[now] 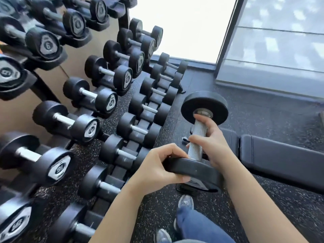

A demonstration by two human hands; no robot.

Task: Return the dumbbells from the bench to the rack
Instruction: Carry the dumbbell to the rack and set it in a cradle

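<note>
I hold a black dumbbell (197,135) with a knurled steel handle in the air, between the rack and the bench. My right hand (210,141) is curled round the handle. My left hand (157,169) grips the rim of the near end plate. The far plate points away from me. The tiered dumbbell rack (52,88) fills the left side, loaded with several black dumbbells. The black padded bench (280,155) lies to the right, and no dumbbell shows on its visible part.
Speckled black rubber floor (263,116) runs between rack and bench. A bright window and a frosted glass panel (280,41) stand at the back. My legs in blue jeans and grey shoes (185,202) are below the dumbbell. The bottom rack tier reaches close to my feet.
</note>
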